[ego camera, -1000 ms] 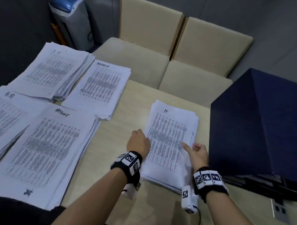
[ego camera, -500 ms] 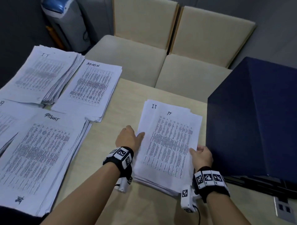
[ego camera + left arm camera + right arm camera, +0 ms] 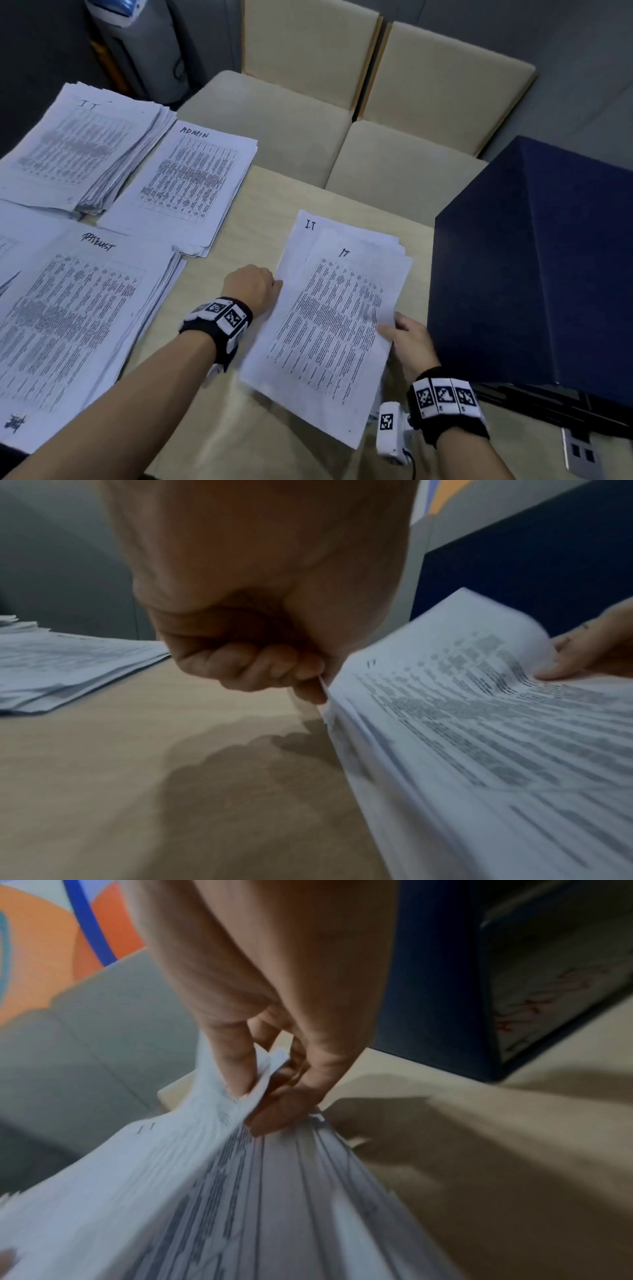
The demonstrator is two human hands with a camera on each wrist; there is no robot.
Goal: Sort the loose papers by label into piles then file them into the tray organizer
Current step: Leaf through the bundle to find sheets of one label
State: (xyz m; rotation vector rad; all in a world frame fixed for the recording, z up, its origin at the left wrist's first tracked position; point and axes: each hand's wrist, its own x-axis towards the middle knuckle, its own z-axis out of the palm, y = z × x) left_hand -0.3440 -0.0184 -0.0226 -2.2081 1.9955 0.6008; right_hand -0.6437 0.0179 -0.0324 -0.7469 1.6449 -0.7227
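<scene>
The stack of white printed papers marked "IT" (image 3: pixel 329 318) lies on the beige desk (image 3: pixel 205 428) beside the dark blue box (image 3: pixel 534 274). Left hand (image 3: pixel 251 286) (fingers curled) grips its left edge; right hand (image 3: pixel 409 339) pinches its right edge.

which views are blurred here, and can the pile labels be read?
Head view: sharp enough, ADMIN pile and the IT stack labels legible, room dim. Left wrist view: motion blur on the stack's print, left hand casts a soft shadow on the table. Right wrist view: heaviest smear, right hand pinching sheets, text unreadable.
</scene>
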